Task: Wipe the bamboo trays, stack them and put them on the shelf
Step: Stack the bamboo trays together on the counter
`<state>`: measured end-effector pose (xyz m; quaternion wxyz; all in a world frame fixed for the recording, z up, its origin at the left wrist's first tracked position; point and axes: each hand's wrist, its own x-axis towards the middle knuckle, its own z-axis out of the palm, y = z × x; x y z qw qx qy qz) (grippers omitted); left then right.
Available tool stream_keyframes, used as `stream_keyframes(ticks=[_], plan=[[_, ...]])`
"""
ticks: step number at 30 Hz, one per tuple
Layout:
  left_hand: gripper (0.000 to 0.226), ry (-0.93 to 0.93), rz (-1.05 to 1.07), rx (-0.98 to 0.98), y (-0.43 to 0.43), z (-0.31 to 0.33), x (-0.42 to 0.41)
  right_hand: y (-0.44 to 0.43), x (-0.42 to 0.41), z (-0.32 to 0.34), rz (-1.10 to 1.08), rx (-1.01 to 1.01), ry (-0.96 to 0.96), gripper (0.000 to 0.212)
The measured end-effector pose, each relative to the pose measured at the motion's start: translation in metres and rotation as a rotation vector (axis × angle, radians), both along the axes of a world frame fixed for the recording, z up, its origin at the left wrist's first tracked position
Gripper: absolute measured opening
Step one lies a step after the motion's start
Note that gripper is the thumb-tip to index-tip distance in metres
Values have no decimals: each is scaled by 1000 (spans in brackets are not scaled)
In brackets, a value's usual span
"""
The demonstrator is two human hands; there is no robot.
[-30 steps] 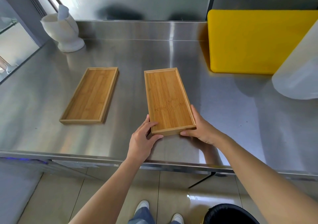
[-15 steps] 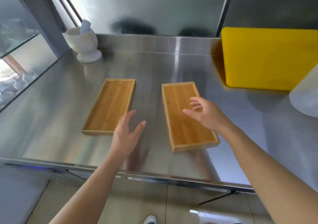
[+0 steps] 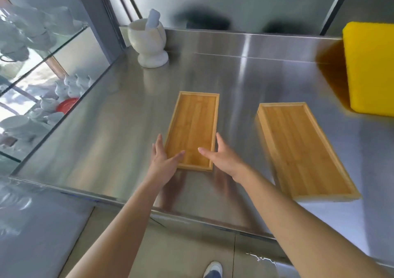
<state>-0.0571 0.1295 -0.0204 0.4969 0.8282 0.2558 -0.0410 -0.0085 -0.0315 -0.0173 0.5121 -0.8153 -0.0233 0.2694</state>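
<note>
Two shallow bamboo trays lie flat on the steel counter. The left tray sits in the middle, its long side running away from me. The right tray rests nearer the counter's front edge, slightly angled. My left hand is open at the left tray's near left corner, thumb over the rim. My right hand is open at the near right corner, fingers along the tray's right side and thumb over the tray floor. Neither hand has closed on the tray. No cloth is in view.
A white mortar with pestle stands at the back left. A yellow board leans at the back right. Glass shelves with white crockery flank the counter's left edge. My shoe shows on the floor below.
Both hands let go of the right tray and moved left across the counter to the near end of the left tray. My view swung left as well.
</note>
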Motion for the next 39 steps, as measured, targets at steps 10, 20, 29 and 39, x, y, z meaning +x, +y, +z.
stream_keyframes(ticks=[10,20,29,39], plan=[[70,183,158,-411,17,25,15,22,-4,9,-354,233,142,72],[6,105,143,-409,-5,52,13,-7,8,41,-444,29,-130,37],[23,-155,-38,-233,-76,73,19,-82,2,73,-514,8,-439,28],[21,32,-430,-118,-183,79,19,-211,-19,61,-595,-87,-530,27]])
